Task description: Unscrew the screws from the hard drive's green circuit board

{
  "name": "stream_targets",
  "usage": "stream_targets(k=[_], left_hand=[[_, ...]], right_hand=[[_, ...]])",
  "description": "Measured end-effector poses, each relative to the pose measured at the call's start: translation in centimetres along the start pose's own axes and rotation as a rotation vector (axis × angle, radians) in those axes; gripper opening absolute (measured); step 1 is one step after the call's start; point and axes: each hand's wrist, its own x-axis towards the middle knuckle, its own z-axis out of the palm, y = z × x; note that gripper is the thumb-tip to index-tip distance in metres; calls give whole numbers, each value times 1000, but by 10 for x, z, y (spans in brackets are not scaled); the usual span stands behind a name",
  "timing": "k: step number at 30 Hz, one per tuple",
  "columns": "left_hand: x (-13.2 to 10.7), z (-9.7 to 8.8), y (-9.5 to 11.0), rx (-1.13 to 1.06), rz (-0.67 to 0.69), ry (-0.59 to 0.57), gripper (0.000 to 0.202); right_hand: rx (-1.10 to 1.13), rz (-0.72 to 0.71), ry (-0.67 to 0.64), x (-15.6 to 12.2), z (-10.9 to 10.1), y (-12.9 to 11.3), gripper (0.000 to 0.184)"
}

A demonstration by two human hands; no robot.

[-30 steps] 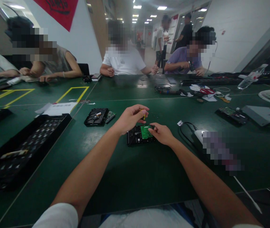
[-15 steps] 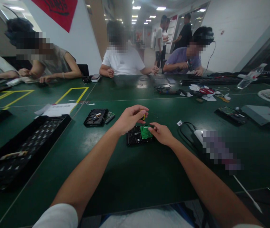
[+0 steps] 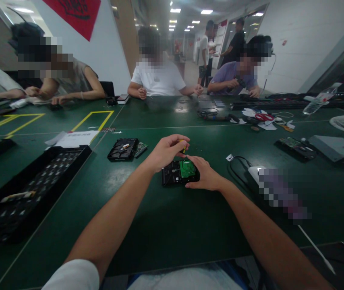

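Hard drive (image 3: 169,178): flat on the tabletop (image 3: 166,225), centre of frame, green circuit board (image 3: 187,169) up.
Left hand (image 3: 166,153): my fingers pinched on a yellow tool (image 3: 184,149), over the far edge.
Right hand (image 3: 207,174): my fingers spread wide, gripping its right end.
Second drive (image 3: 120,150): left of centre.

From near, above and behind the left hand (image 3: 169,151) and right hand (image 3: 206,174), the head camera faces forward and down

A black drive (image 3: 171,174) lies flat, green board (image 3: 188,169) up.
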Motion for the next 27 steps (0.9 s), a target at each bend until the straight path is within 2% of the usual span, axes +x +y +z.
stream_targets(k=[4,11,21,27], left_hand=[[1,1,0,-20,-18,30,22],[1,-2,-3,-15,-2,8,26],[0,-3,-1,35,9,-4,29],[0,-4,-2,58,21,-3,30]], right_hand=[[3,-1,14,4,1,4,115],[35,13,32,3,0,8,112],[4,44,62,3,-2,0,100],[-8,62,59,2,-2,-1,99]])
